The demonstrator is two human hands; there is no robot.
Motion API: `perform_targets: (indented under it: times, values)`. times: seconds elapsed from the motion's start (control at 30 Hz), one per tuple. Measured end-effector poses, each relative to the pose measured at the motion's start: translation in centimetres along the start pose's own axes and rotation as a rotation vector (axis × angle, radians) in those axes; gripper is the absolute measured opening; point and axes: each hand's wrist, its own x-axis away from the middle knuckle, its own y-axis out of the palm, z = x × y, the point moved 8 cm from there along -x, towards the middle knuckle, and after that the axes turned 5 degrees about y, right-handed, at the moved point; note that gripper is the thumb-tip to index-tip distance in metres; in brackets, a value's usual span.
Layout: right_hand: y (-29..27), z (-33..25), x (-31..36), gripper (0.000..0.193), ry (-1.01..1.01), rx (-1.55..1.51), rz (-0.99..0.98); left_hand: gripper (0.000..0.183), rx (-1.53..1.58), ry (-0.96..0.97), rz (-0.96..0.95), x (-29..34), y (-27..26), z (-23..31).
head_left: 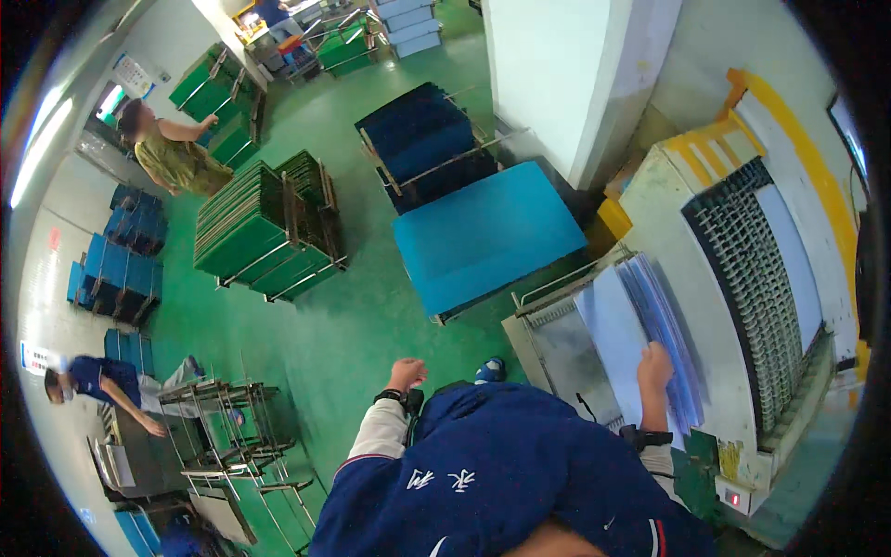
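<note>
While the right hand (pixel 655 364) rests at the near edges of the pale blue sheets (pixel 608 325), its fingers are bent, though I cannot tell whether they pinch one. Those sheets stand leaning in a row on a metal tray (pixel 568 351), at the person's right. The left hand (pixel 406 373) hangs well apart from them, over green floor (pixel 362 316), fingers curled in; how tightly, I cannot tell. Right of the sheets rises a cream machine (pixel 691 241) bearing a dark gridded rack (pixel 747 288). Just beyond the tray, a blue-topped stack (pixel 487 232) blocks the way ahead — a white pillar (pixel 557 84) hems it in behind. Bare metal frames (pixel 227 422) obstruct the left, where a co-worker in dark blue (pixel 97 376) leans toward them. Farther off stand a green stack (pixel 246 218), a dark blue stack (pixel 418 135), another person (pixel 176 153) and, farthest, pale blue crates (pixel 408 28).
</note>
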Motion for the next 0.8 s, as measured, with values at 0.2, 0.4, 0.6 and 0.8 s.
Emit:
perform_targets:
  times: [0.2,0.4,0.6,0.8]
  values:
    - [-15.5,0.4,-1.3,0.019,-0.006,-0.174,0.279,0.019,0.138,0.014,-0.201,-2.2,0.2,-0.9]
    - [-22.7,13.5,-0.1,0.015,0.302,-0.764,0.494,0.02,-0.112,-0.052,-0.158,-1.2,6.0,2.1]
    - [-18.4,20.0,1.6,0.014,0.5,-1.85,0.546,0.024,-0.185,-0.017,-0.28,-2.5,7.4,2.6]
    - [-13.3,24.3,1.3,0.017,0.674,-2.009,0.485,0.023,-0.019,-0.067,-0.355,-2.3,8.5,2.3]
